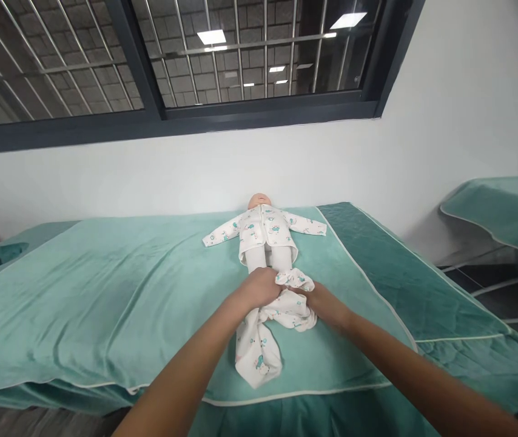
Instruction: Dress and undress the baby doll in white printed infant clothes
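Jacket (pixel 265 229) is on doll (pixel 259 199); trousers (pixel 286 312), pinched in bunches by left hand (pixel 262 286) and right hand (pixel 317 301), appear not yet on.

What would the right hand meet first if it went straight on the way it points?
Past the printed cloth at its fingers, the right hand would probably meet the left hand; depth is unclear.

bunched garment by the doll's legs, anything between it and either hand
Nothing visible: the left hand and right hand both touch the bunched garment directly, though folds partly hide the fingers.
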Motion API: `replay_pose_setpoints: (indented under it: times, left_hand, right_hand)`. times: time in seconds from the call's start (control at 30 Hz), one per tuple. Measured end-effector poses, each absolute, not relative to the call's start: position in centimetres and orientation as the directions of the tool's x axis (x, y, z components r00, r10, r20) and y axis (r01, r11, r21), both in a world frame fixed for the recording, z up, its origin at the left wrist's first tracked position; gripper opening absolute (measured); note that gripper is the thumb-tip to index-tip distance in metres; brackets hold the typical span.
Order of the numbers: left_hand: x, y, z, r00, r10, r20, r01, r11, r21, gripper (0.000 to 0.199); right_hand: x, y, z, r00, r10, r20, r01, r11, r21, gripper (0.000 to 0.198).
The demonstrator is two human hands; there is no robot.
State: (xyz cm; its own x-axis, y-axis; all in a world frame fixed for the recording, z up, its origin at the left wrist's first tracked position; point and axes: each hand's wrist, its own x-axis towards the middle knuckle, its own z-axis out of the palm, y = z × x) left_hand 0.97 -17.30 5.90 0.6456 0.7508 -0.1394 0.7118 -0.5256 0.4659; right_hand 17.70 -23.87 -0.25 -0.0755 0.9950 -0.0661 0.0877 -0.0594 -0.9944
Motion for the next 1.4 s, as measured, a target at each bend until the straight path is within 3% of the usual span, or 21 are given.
replay_pose_setpoints:
  times: [0.47,0.9,1.0,1.17,1.27,1.4]
  left_hand:
    - [1.2,-17.8,5.6,0.655,0.734,-0.183,0.713,-0.519,0.471,0.021]
    - [0.8,-18.1,6.5,0.655,0.726,-0.209,0.685,-0.454,0.57,0.015]
    - [0.6,-18.4,6.9,0.662,0.712,-0.236,0.659,-0.402,0.636,0.014]
    - [-0.2,-18.8,7.4,0.674,0.661,-0.331,0.529,-0.118,0.841,0.008]
    - [-0.7,-18.8,7.4,0.687,0.631,-0.361,0.468,-0.004,0.884,0.026]
    - [-0.7,-18.9,7.5,0.693,0.652,-0.309,0.409,-0.003,0.912,0.035]
  right_hand:
    - [17.6,-24.2,-2.9,0.022,0.987,0.158,0.366,0.139,-0.92,0.035]
    - [16.4,-25.3,-2.7,0.119,0.983,0.141,0.349,0.092,-0.933,0.026]
    - [16.4,-25.5,-2.6,0.124,0.984,0.129,0.298,0.087,-0.951,0.027]
    - [16.9,-26.0,-2.5,0.108,0.991,0.077,0.085,0.068,-0.994,0.032]
    - [17.1,-26.2,-2.7,0.127,0.992,0.019,-0.04,0.025,-0.999,0.037]
    - [17.2,-26.1,-3.1,0.139,0.99,-0.021,-0.191,0.006,-0.982,0.046]
